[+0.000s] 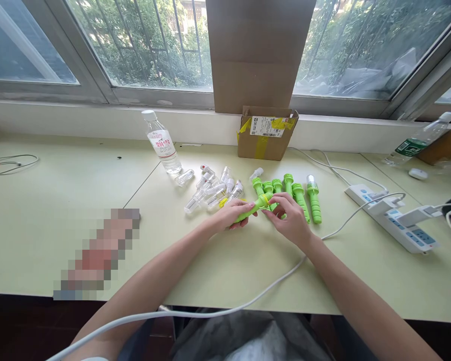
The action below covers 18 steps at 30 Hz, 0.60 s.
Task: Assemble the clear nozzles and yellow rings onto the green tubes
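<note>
Head view: both hands, left [233,214] and right [290,216], clasp the green handle [252,208] between them.

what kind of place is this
Probably a small hand-assembly bench by a window: a pale green table with rows of green handles, clear plastic tubes, an opened cardboard box and a power strip.

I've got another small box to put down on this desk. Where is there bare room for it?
Bare table lies left of the water bottle, and along the near edge, apart from the white cable. It is crowded around both hands, among the clear tubes and green handles.
</note>
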Each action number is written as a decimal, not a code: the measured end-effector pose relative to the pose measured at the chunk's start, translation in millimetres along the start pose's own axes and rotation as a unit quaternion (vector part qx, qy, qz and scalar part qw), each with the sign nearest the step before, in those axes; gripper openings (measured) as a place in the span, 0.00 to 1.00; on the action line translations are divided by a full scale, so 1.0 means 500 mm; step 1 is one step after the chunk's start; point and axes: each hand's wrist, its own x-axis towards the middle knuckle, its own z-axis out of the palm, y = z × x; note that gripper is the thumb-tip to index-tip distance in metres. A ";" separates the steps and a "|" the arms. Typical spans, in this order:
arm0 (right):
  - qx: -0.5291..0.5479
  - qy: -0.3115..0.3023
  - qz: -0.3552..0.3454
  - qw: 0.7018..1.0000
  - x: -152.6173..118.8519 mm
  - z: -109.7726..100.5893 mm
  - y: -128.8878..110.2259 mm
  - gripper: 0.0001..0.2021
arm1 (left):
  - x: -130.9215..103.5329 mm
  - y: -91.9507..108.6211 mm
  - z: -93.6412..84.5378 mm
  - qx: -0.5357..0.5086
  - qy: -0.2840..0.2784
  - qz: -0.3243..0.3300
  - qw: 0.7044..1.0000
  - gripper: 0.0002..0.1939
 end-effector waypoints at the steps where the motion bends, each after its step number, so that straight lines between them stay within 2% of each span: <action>1: -0.001 -0.003 -0.004 1.000 0.000 0.000 0.001 0.05 | -0.001 0.002 -0.002 -0.003 -0.008 -0.001 1.000 0.25; 5: -0.016 0.007 -0.015 1.000 -0.003 0.005 0.006 0.02 | -0.004 0.007 -0.003 -0.005 -0.021 -0.009 1.000 0.25; 10: -0.049 0.046 -0.038 0.997 -0.007 0.008 0.007 0.02 | -0.007 0.010 0.012 0.043 0.011 0.012 0.999 0.23; 14: -0.082 0.081 -0.075 0.991 -0.005 0.002 0.003 0.02 | -0.008 0.009 0.030 0.111 0.087 0.072 0.987 0.21; 16: -0.090 0.087 -0.081 0.989 -0.004 0.000 0.001 0.03 | -0.006 0.005 0.038 0.187 0.154 0.115 0.964 0.18; 18: -0.091 0.086 -0.078 0.989 -0.003 -0.001 0.000 0.03 | -0.004 -0.001 0.045 0.275 0.216 0.147 0.925 0.15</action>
